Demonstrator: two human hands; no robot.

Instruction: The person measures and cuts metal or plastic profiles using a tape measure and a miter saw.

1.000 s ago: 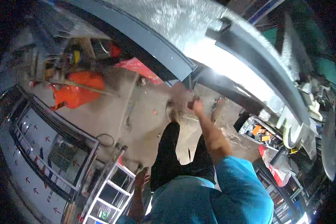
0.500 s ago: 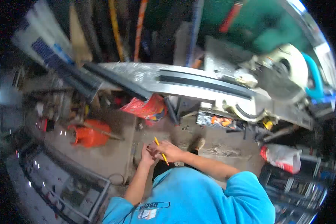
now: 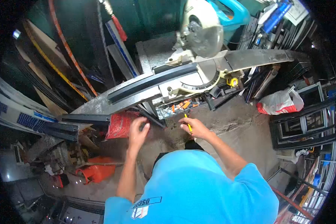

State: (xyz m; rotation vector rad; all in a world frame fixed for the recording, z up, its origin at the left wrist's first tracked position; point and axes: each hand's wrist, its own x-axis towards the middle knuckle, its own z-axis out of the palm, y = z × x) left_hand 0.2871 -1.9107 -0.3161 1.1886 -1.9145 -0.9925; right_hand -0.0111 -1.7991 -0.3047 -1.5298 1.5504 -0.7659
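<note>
My right hand (image 3: pixel 195 127) is closed around a yellow pencil (image 3: pixel 188 124), raised in front of my chest just below the saw bench. My left hand (image 3: pixel 138 131) is lifted beside it, fingers apart and curled, holding nothing. Above both hands a long dark aluminium profile (image 3: pixel 153 81) lies across the metal bench (image 3: pixel 108 100), under a mitre saw (image 3: pixel 200 33) with a round blade guard. A small yellow tape measure (image 3: pixel 233 81) rests on the saw base, to the right.
A red bag (image 3: pixel 119 125) hangs under the bench by my left hand. An orange container (image 3: pixel 99 172) lies on the floor at lower left. Stacked profiles lean at left (image 3: pixel 33 119). Window frames (image 3: pixel 302 125) and a white-red bag (image 3: pixel 278 102) stand at right.
The view has swung up from the floor to the saw bench. My hands, together around the pencil half a second ago, have parted; the left hand now floats free.
</note>
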